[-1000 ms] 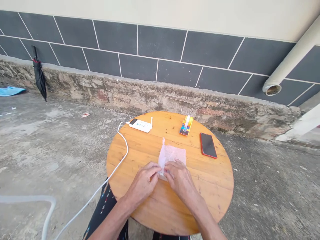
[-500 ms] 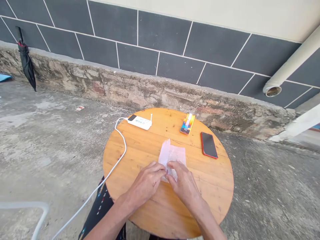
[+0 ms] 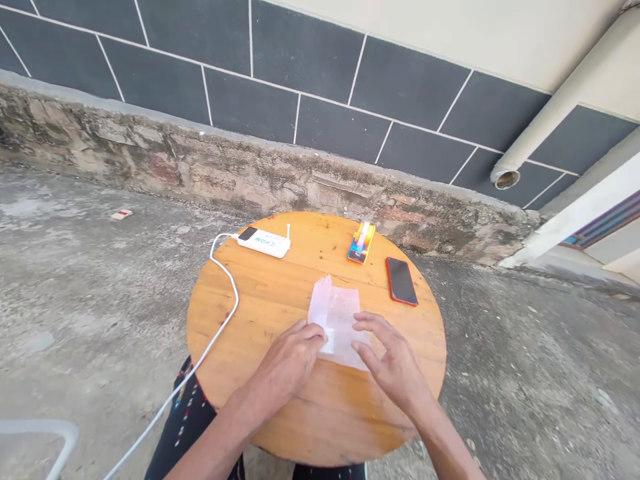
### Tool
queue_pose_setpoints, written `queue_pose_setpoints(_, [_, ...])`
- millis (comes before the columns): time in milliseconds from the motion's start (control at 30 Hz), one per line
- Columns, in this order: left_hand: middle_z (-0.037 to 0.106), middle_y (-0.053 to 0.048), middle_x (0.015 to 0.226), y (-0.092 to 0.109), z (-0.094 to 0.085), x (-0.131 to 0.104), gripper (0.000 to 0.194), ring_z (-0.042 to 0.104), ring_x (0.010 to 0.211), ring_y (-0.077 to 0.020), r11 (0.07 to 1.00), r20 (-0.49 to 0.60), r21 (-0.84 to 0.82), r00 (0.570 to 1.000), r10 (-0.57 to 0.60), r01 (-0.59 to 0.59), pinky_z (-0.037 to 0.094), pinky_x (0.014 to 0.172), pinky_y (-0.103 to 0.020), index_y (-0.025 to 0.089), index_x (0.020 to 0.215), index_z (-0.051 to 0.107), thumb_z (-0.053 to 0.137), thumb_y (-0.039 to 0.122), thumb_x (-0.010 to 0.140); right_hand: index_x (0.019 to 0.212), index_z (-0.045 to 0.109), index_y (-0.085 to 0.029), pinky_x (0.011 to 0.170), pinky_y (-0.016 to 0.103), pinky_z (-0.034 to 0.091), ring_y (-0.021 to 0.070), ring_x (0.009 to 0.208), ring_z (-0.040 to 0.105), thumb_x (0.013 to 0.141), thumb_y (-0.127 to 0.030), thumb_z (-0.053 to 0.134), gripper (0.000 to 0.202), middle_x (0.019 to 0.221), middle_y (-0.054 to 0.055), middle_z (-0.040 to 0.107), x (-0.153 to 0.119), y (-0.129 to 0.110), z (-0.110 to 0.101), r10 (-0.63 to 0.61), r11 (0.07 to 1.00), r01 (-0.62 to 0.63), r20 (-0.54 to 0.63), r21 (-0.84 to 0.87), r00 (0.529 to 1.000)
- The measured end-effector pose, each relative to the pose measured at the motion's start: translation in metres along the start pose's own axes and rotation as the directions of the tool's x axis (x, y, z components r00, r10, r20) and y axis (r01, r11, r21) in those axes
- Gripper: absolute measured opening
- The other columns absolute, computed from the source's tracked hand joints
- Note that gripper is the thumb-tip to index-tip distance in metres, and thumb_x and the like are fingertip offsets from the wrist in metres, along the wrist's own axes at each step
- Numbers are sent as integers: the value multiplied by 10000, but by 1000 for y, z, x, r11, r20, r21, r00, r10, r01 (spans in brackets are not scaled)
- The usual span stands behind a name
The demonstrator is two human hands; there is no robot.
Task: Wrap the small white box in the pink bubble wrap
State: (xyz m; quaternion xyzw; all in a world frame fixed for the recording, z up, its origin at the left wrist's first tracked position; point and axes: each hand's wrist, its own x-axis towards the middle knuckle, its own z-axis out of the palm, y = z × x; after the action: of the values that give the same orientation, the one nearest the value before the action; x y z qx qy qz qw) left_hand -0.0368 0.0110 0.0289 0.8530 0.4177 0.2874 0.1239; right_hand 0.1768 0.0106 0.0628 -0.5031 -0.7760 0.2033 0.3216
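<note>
A thin, translucent pink sheet, like bubble wrap, lies on the round wooden table, its left strip paler and raised a little at the top. Near the lower left of the sheet is a small white rectangular piece. My left hand is closed at the sheet's left edge, its fingertips pinched against it beside the white piece. At the sheet's right edge, my right hand is open, thumb and fingers apart, holding nothing.
A white power strip with a cable lies at the table's back left. Towards the back right stand a tape dispenser and a red-edged phone. Beyond are a stone ledge and a drainpipe.
My right hand has moved right, away from the left hand, and its fingers have opened. The white piece on the sheet now shows. The whole view has shifted slightly rightward.
</note>
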Motion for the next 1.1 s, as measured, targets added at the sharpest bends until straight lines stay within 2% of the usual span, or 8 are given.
queue_pose_setpoints(100, [657, -44, 938, 0, 0, -1, 334, 555, 867, -174, 1000, 3, -22, 1000, -4, 4, 480, 769, -288, 170, 873, 645, 362, -5, 842, 951, 605, -202, 755, 353, 516, 206, 790, 643, 840, -397, 550, 231, 874, 59, 667, -19, 19, -22, 306, 950, -305, 1, 64, 952])
queue_pose_setpoints(233, [650, -48, 911, -2, 2, -2, 335, 549, 856, -172, 999, -10, -33, 1000, 11, -11, 472, 761, -286, 169, 837, 642, 354, -3, 832, 1026, 558, -183, 504, 245, 494, 173, 676, 656, 750, -511, 634, 436, 877, 50, 644, -36, 35, -22, 545, 755, -586, 215, 295, 810])
queue_pose_setpoints(333, [650, -49, 908, -4, 2, -1, 345, 552, 861, -169, 999, -21, -33, 999, 29, -29, 471, 761, -280, 173, 845, 645, 355, -11, 815, 1067, 533, -173, 425, 198, 476, 170, 636, 674, 710, -544, 676, 534, 811, 41, 652, -33, 32, -7, 571, 606, -667, 346, 434, 744])
queue_pose_setpoints(533, [653, -52, 880, -4, 1, 1, 329, 566, 859, -178, 1000, 16, -30, 1000, 5, -5, 477, 771, -286, 169, 815, 638, 354, 2, 821, 1110, 521, -202, 414, 171, 499, 129, 586, 684, 722, -478, 705, 510, 986, 64, 668, -17, 22, 11, 493, 430, -686, 483, 587, 723])
queue_pose_setpoints(633, [654, -55, 885, -4, 0, 2, 313, 572, 864, -186, 999, 35, -31, 999, -6, 8, 478, 773, -293, 165, 812, 639, 366, 13, 832, 1113, 548, -183, 404, 164, 493, 102, 535, 655, 743, -481, 675, 491, 936, 59, 673, -9, 21, 14, 490, 477, -697, 496, 535, 717])
queue_pose_setpoints(767, [653, -58, 892, -4, 0, 2, 319, 574, 871, -189, 999, 44, -34, 999, -26, 28, 475, 770, -298, 165, 808, 637, 360, 8, 834, 951, 623, -131, 364, 154, 459, 85, 464, 593, 735, -497, 656, 425, 725, 20, 649, 3, 20, 18, 511, 600, -685, 460, 414, 726])
queue_pose_setpoints(967, [648, -48, 905, -2, -2, 1, 305, 572, 867, -192, 998, 76, -25, 996, -48, 50, 464, 732, -295, 168, 787, 617, 366, 0, 830, 736, 611, -133, 303, 129, 355, 66, 381, 492, 712, -430, 649, 301, 495, -40, 543, 12, 18, 27, 546, 676, -665, 391, 316, 741])
queue_pose_setpoints(1100, [640, -46, 909, 0, -4, 2, 293, 567, 874, -193, 999, 96, -18, 994, -48, 50, 461, 747, -301, 168, 784, 606, 366, 6, 835, 704, 601, -145, 302, 138, 344, 68, 352, 470, 732, -345, 608, 202, 457, -45, 536, 14, 17, 34, 592, 711, -668, 326, 219, 737])
